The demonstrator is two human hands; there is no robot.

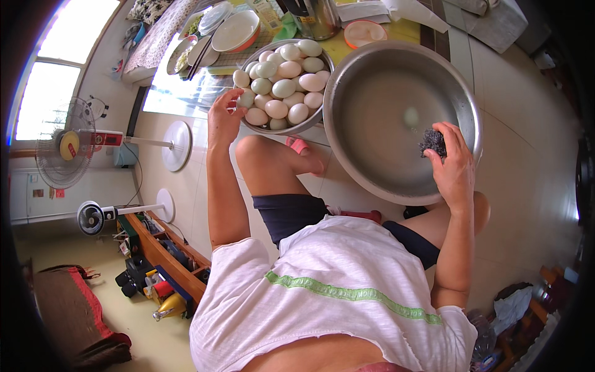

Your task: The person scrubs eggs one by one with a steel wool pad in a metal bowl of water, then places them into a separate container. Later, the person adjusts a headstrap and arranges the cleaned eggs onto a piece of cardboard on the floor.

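At the left edge of a metal bowl (309, 124) heaped with white and pale green eggs (284, 88), my left hand (226, 116) has its thumb and fingers around a pale egg (245, 99). Whether it grips that egg or only touches it, I cannot tell. My right hand (450, 162) holds a dark scouring pad (433, 142) between thumb and fingers, over the right part of a large metal basin (341, 153). Cloudy water (372, 139) fills part of the basin. One pale egg (411, 117) lies in the water, just up and left of the pad.
Behind the egg bowl, a table holds a white bowl (236, 31) with an orange outside, dishes of food, dark chopsticks (201, 55) and a metal pot (316, 21). An orange-rimmed dish (365, 33) stands behind the basin. Two fans stand at the left.
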